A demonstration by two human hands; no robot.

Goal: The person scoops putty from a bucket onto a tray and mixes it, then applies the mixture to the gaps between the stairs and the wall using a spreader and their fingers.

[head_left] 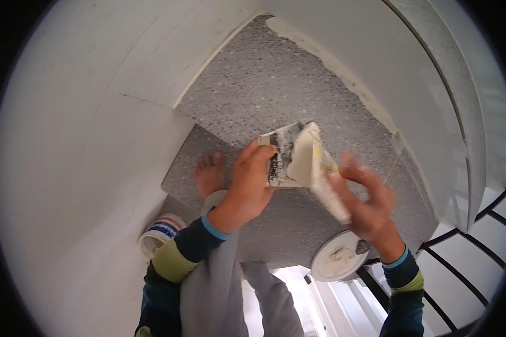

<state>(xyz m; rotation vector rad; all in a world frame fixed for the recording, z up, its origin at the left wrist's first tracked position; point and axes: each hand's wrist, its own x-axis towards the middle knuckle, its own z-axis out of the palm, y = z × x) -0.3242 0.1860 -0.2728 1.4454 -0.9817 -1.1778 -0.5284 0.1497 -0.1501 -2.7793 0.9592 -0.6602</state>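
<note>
My left hand [243,182] is closed round the pale handle strip of a wide putty knife [278,163], whose blade is smeared with filler. To its right, my right hand [368,199], slightly blurred, grips a flat scraper [328,188] with a whitish edge. A thick lump of cream-coloured filler [302,154] lies between the two tools, where their blades meet or overlap. Exactly which blade bears the lump is hard to tell. Both tools are held above the speckled grey floor [275,73].
A bare foot [209,174] stands left of my left hand. A white bucket [166,231] sits by the left wall [84,140]. A round white lid [334,258] with filler on it lies lower right. Filler [343,76] lines the right wall's base; black railings [450,283] stand lower right.
</note>
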